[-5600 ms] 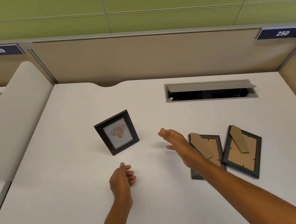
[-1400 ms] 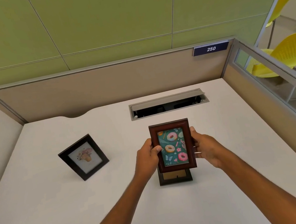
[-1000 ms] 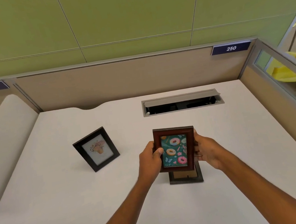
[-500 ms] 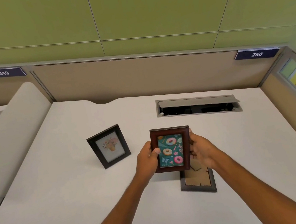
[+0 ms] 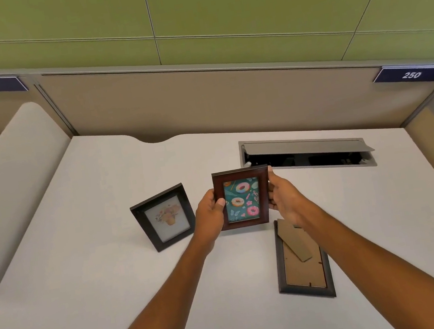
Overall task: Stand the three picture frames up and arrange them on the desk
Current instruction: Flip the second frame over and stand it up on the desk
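- The white desk (image 5: 101, 282) fills the view, and against half a second ago the camera has dipped down and left, so the cable tray (image 5: 308, 154) now sits higher and further right.
- Face-down frame (image 5: 302, 261) lies flat on the desk near the right forearm, its brown backing and folded stand showing; far more of it is exposed now than a moment ago, when the held frame covered its top.
- Black-framed flower picture (image 5: 165, 218) stands propped on the desk, leaning back, just left of the left hand (same spot as before, by the look of it).
- And there's the donut frame (image 5: 241, 199), dark reddish-brown wood around a teal print of pink and orange donuts, upright and facing the camera, held between both hands; whether its bottom edge meets the desk I cannot tell.
- Left hand (image 5: 210, 212) is closed round the frame's left edge, thumb pressed on the front.
- Right hand (image 5: 284, 199) grips the right edge, fingers curled behind, slightly higher on the frame than it was.
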The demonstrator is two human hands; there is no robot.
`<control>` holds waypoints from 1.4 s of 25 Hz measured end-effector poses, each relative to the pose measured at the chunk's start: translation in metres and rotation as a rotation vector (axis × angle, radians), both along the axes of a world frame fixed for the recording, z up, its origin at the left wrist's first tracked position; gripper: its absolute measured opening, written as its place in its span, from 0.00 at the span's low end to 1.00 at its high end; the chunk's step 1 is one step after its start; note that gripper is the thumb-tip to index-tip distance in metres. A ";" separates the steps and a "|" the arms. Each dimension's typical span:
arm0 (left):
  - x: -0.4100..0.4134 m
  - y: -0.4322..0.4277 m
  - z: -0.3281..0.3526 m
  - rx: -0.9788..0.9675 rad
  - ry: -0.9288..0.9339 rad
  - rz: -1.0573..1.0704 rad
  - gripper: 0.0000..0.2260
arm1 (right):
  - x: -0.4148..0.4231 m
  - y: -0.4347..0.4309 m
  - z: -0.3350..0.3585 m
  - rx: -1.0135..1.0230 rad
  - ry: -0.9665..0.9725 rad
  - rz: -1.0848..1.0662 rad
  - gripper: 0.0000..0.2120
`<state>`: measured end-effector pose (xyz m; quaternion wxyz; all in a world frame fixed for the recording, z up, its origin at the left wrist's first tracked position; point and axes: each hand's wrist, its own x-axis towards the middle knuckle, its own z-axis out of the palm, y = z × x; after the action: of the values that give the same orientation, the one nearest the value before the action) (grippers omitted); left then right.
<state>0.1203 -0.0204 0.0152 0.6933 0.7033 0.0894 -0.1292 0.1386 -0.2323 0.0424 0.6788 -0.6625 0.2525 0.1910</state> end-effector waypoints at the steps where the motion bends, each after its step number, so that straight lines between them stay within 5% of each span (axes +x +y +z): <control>1: 0.006 0.001 -0.003 -0.005 0.006 0.007 0.15 | 0.007 0.002 -0.002 -0.001 -0.003 0.005 0.29; 22: 0.035 -0.010 -0.046 0.082 0.053 0.157 0.19 | 0.052 0.015 -0.042 0.042 0.019 0.007 0.32; 35: -0.048 -0.050 -0.045 0.223 0.159 0.379 0.33 | 0.034 -0.003 -0.038 -0.096 -0.023 0.006 0.34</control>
<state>0.0719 -0.0706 -0.0298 0.6141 0.7337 0.2880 -0.0413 0.1731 -0.2354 0.0045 0.6485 -0.6972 0.2517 0.1732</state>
